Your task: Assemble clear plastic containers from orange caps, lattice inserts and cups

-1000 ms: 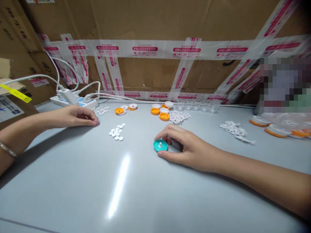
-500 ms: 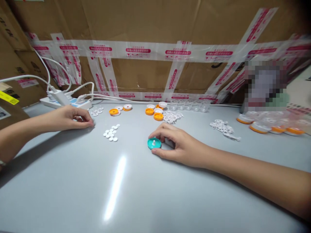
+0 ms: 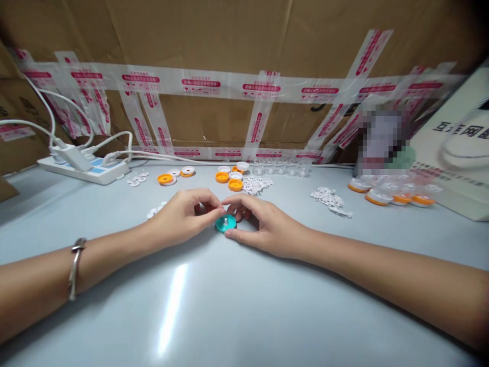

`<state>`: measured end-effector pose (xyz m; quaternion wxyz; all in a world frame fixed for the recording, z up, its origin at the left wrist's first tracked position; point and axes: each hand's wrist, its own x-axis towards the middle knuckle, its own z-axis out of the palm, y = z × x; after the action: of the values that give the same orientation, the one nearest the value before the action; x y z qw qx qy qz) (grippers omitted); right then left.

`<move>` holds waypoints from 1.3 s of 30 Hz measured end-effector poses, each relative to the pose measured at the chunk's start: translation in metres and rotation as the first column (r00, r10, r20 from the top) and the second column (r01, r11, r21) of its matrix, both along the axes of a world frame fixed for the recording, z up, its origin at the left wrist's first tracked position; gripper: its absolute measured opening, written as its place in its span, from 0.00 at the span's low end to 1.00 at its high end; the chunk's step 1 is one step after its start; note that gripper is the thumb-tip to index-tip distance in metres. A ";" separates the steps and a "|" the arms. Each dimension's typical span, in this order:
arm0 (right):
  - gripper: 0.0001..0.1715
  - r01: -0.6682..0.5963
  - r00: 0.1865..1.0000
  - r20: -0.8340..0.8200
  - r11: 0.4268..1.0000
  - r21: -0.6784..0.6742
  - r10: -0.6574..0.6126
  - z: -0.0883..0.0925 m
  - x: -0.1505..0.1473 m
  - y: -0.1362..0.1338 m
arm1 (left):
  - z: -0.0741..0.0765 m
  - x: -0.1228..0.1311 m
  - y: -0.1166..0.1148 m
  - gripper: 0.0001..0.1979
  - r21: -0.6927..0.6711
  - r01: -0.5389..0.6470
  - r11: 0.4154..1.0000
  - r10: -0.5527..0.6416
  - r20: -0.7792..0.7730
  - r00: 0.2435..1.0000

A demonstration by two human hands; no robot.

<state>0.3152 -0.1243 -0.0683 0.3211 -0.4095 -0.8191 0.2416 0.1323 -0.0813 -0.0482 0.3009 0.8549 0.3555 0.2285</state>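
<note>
A round teal base (image 3: 225,224) with a small pale peg standing at its centre rests on the grey table (image 3: 244,306). My right hand (image 3: 263,224) grips its right side between thumb and fingers. From the left, my left hand (image 3: 187,211) reaches to the base's upper left rim, thumb and fingertips pinched together; anything between them is too small to make out. Small white discs (image 3: 153,211) lie partly hidden behind my left hand. Beyond the hands are orange and white round caps (image 3: 236,185) beside a heap of white lacy pieces (image 3: 256,185).
A white power strip (image 3: 103,173) with cables stands at the back left. Clear plastic domes (image 3: 282,166) line the back, near a large cardboard box (image 3: 214,117). More white pieces (image 3: 328,200) and domed orange-based items (image 3: 401,196) sit at the right.
My left hand has moved right from near the far-left white discs to the teal base. My right hand still holds the base. The view has shifted somewhat to the right.
</note>
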 end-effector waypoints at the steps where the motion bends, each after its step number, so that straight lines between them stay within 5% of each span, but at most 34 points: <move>1: 0.22 -0.003 1.000 -0.014 1.000 -0.009 0.003 0.000 0.000 0.000 | -0.003 0.001 0.001 0.11 -0.010 -0.019 1.000 0.019 0.017 1.000; 5: 0.22 -0.014 0.999 -0.050 0.999 -0.041 0.011 -0.002 0.001 0.001 | -0.005 -0.004 0.004 0.10 0.039 -0.040 0.998 0.038 0.045 0.998; 11: 0.22 -0.006 0.998 -0.057 0.999 -0.051 0.003 -0.003 0.003 0.001 | -0.008 -0.006 0.002 0.06 0.200 0.090 0.976 -0.102 0.050 0.994; 20: 0.17 -0.017 0.995 -0.095 0.999 -0.038 0.013 -0.004 0.005 0.001 | -0.006 -0.008 0.000 0.07 0.501 0.223 0.836 -0.225 -0.056 0.973; 29: 0.15 0.007 0.995 -0.099 0.999 -0.038 -0.010 -0.003 0.004 0.000 | -0.010 -0.016 0.002 0.13 0.579 0.275 0.767 -0.251 -0.124 0.960; 39: 0.08 0.106 0.989 -0.093 0.993 -0.060 -0.111 -0.002 0.005 0.001 | -0.005 -0.016 0.000 0.07 0.440 0.252 0.862 -0.227 -0.108 0.968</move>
<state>0.3199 -0.1235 -0.0702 0.3613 -0.4500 -0.7723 0.2656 0.1168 -0.0813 -0.0533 0.1114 0.9443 0.1917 0.2429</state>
